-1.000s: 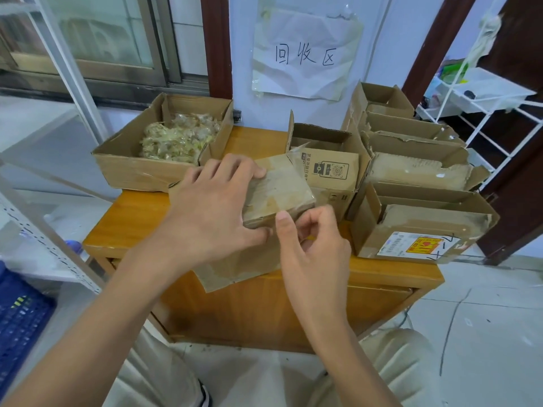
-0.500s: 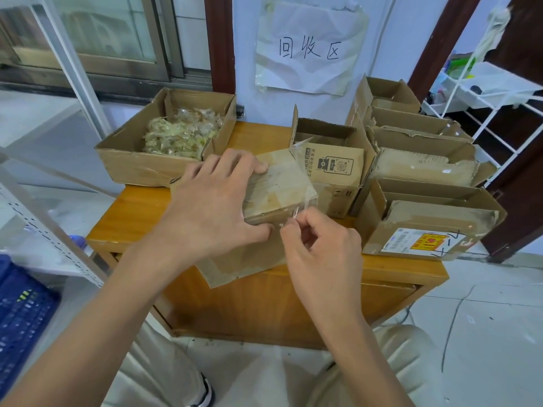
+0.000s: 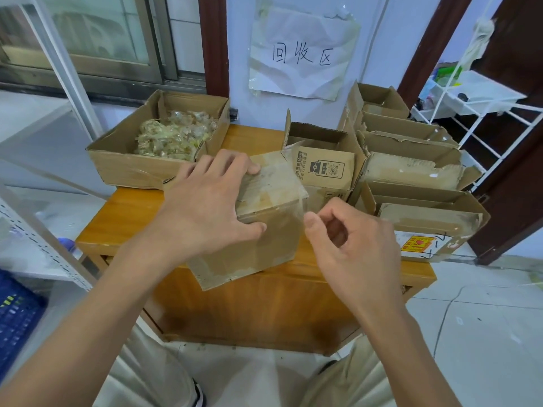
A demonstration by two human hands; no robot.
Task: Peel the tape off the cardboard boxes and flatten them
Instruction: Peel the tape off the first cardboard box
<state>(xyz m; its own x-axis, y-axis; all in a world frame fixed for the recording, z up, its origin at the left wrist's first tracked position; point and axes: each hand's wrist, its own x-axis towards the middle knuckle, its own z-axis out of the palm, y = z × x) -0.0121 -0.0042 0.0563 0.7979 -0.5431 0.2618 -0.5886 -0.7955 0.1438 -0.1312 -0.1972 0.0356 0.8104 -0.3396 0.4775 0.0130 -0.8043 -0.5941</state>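
A small closed cardboard box (image 3: 258, 254) stands tilted at the front of the wooden table (image 3: 123, 218), overhanging its edge. My left hand (image 3: 205, 207) grips it, fingers spread over the top and thumb on the front face. My right hand (image 3: 352, 245) is at the box's right corner with fingers curled, pinching a strip of clear tape (image 3: 304, 210) that lifts off the box's right edge. More glossy tape still covers the box's top and front.
A wide open box (image 3: 123, 165) at the back left holds wads of peeled tape (image 3: 176, 136). Several open boxes (image 3: 323, 168) crowd the table's right half, the nearest (image 3: 426, 218) bearing a label. A white wire rack (image 3: 499, 118) stands right, a blue crate (image 3: 14, 315) lower left.
My right hand has pulled a little to the right, away from the box corner, drawing the clear tape out with it. My left hand keeps its hold on the box.
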